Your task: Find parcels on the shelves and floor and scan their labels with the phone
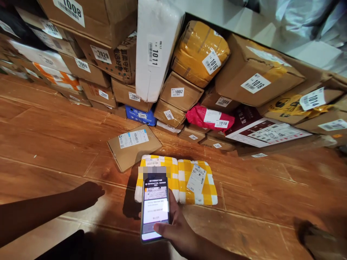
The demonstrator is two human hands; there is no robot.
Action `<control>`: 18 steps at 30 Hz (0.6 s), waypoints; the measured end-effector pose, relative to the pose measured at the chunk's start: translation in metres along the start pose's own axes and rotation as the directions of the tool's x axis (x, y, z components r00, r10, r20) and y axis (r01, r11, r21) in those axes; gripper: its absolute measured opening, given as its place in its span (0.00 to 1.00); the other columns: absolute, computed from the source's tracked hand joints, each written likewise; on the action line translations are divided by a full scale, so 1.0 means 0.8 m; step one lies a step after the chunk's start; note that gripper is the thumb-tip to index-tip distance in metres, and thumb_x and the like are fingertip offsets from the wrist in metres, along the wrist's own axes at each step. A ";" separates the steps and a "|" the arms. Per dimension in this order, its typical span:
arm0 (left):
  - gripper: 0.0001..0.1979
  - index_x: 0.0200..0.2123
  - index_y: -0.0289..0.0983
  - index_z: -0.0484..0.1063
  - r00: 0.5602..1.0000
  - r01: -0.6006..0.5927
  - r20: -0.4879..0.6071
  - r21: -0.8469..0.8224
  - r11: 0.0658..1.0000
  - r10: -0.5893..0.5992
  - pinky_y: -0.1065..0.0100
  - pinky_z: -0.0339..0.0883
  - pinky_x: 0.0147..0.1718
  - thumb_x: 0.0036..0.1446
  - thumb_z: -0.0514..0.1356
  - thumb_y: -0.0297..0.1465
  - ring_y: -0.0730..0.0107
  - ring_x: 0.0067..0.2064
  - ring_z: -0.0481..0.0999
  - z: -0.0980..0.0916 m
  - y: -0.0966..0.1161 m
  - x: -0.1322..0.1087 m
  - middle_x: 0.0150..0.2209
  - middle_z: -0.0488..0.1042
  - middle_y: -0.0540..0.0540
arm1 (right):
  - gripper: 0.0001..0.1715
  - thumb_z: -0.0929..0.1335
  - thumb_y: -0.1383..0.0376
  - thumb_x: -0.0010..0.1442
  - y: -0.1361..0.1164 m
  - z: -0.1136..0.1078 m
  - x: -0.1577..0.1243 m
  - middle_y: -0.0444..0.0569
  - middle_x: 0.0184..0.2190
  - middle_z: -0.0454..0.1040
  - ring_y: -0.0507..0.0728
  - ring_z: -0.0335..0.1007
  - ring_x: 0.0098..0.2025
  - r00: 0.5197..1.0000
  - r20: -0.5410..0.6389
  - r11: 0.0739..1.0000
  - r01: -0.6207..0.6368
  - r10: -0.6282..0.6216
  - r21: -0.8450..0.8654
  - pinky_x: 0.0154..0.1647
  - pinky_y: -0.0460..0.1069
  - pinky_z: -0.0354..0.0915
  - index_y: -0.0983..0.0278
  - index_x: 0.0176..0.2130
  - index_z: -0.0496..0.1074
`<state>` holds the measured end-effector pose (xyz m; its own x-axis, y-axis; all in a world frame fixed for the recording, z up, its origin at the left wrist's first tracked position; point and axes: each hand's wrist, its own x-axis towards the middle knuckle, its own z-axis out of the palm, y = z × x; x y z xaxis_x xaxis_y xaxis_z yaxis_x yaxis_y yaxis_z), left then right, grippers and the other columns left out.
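Nearest me, my right hand [180, 231] grips a smartphone [155, 206], thumb laid across the lower screen; the screen shows a lit form with text too small for me to read. My left hand [85, 195] hangs loose and empty over the wooden floor [48, 144], fingers lightly curled, touching nothing I can make out, well apart from the phone.

Just beyond the phone lies the yellow-and-white checked parcel [189, 177], flat on the floor with two printed labels facing up; the phone's top edge overlaps its near left corner in my view. Judging from this, the parcel's label looks already captured on the screen, and the parcel has not yet joined the numbered stack; it carries no large number sticker that I can see.

Just behind it a flat cardboard box [134, 146] lies askew, label up; farther on, the stacked parcels [189, 72] rise against the wall, marked 1011, 1016, 1018, 1002, 1010.

Open floor spreads left and right of the checked parcel; a dark shape [317, 238] sits at the lower right, which I cannot identify.
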<state>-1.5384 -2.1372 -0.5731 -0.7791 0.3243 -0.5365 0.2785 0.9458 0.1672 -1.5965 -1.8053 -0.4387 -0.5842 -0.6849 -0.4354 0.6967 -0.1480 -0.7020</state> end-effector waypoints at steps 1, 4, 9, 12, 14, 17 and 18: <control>0.15 0.36 0.38 0.75 1.000 0.022 -0.001 -0.017 1.000 -0.022 0.53 0.68 0.41 0.50 0.51 0.22 0.50 0.40 0.77 -0.002 -0.005 -0.001 0.37 0.78 0.40 | 0.43 0.77 0.63 0.44 0.000 0.000 0.000 0.52 0.46 0.78 0.64 0.77 0.46 1.000 -0.004 1.000 -0.002 0.002 -0.004 0.49 0.63 0.66 0.57 0.52 0.55; 0.14 0.37 0.38 0.75 0.996 0.091 0.025 -0.091 0.992 -0.089 0.56 0.67 0.43 0.52 0.52 0.24 0.52 0.43 0.77 -0.009 -0.023 -0.002 0.39 0.78 0.41 | 0.40 0.76 0.62 0.46 0.005 -0.002 0.002 0.51 0.47 0.77 0.63 0.77 0.44 0.996 -0.087 0.999 0.003 0.000 0.033 0.49 0.62 0.65 0.57 0.53 0.55; 0.18 0.47 0.34 0.71 0.955 0.292 -0.012 -0.112 0.950 -0.295 0.57 0.66 0.46 0.56 0.48 0.24 0.54 0.47 0.75 -0.034 -0.063 0.013 0.47 0.73 0.37 | 0.31 0.74 0.56 0.51 0.012 -0.001 0.005 0.47 0.47 0.76 0.60 0.73 0.50 0.983 -0.183 0.998 0.036 -0.025 0.055 0.55 0.58 0.62 0.57 0.50 0.60; 0.19 0.50 0.29 0.68 0.902 0.416 -0.058 -0.143 0.898 -0.427 0.54 0.65 0.46 0.60 0.49 0.31 0.49 0.46 0.74 -0.059 -0.090 0.036 0.49 0.69 0.33 | 0.29 0.74 0.56 0.51 0.010 0.001 0.007 0.47 0.48 0.75 0.60 0.70 0.53 0.975 -0.220 0.999 0.036 -0.028 0.034 0.57 0.56 0.61 0.58 0.49 0.62; 0.23 0.54 0.26 0.64 0.866 0.467 -0.099 -0.192 0.863 -0.490 0.50 0.62 0.48 0.61 0.50 0.36 0.44 0.49 0.71 -0.078 -0.106 0.054 0.50 0.67 0.31 | 0.29 0.74 0.56 0.51 0.008 0.003 0.009 0.48 0.48 0.75 0.61 0.71 0.53 0.973 -0.232 0.999 0.020 -0.013 0.030 0.53 0.57 0.64 0.57 0.48 0.61; 0.31 0.59 0.23 0.56 0.816 0.502 -0.155 -0.288 0.816 -0.557 0.46 0.58 0.52 0.60 0.53 0.42 0.36 0.56 0.64 -0.102 -0.123 0.079 0.54 0.62 0.25 | 0.30 0.74 0.53 0.50 0.005 0.001 0.014 0.50 0.45 0.77 0.63 0.77 0.43 0.976 -0.215 0.999 -0.021 0.028 0.034 0.42 0.59 0.69 0.56 0.47 0.59; 0.34 0.59 0.22 0.54 0.804 0.503 -0.169 -0.321 0.803 -0.571 0.44 0.56 0.53 0.60 0.54 0.43 0.34 0.58 0.60 -0.107 -0.127 0.086 0.56 0.60 0.24 | 0.31 0.74 0.53 0.49 0.004 0.000 0.015 0.50 0.43 0.77 0.63 0.78 0.39 0.978 -0.204 0.999 -0.033 0.041 0.041 0.39 0.59 0.70 0.56 0.47 0.58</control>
<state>-1.6683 -2.2097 -0.5561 -0.8798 -0.2761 -0.3870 -0.3486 0.9281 0.1304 -1.6016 -1.8141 -0.4462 -0.6280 -0.5301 -0.5697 0.7322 -0.1544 -0.6634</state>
